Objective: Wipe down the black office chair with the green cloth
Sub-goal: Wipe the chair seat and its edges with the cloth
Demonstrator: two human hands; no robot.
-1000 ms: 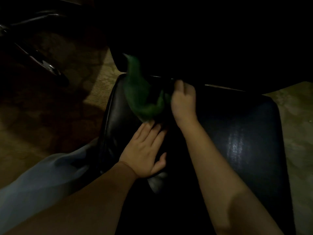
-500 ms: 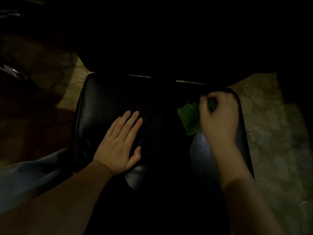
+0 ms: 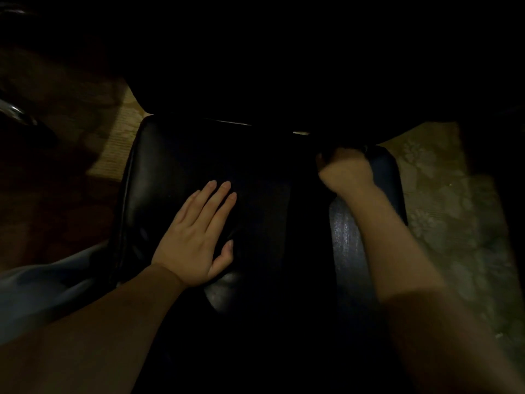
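Dim patterned carpet [image 3: 443, 211] surrounded the black office chair [image 3: 176, 172], its seat running away toward the dark backrest. The left hand [image 3: 199, 237] lay flat and open mid-seat. The right hand [image 3: 346, 172] was fisted at the far right corner, with most of the seat leftward and nearer; the green cloth was unseen, perhaps inside that fist.

One glossy black leather office chair [image 3: 159, 177] was visible, and two bare hands: left hand [image 3: 196, 237] at seven o'clock, right hand [image 3: 345, 172] at two o'clock.
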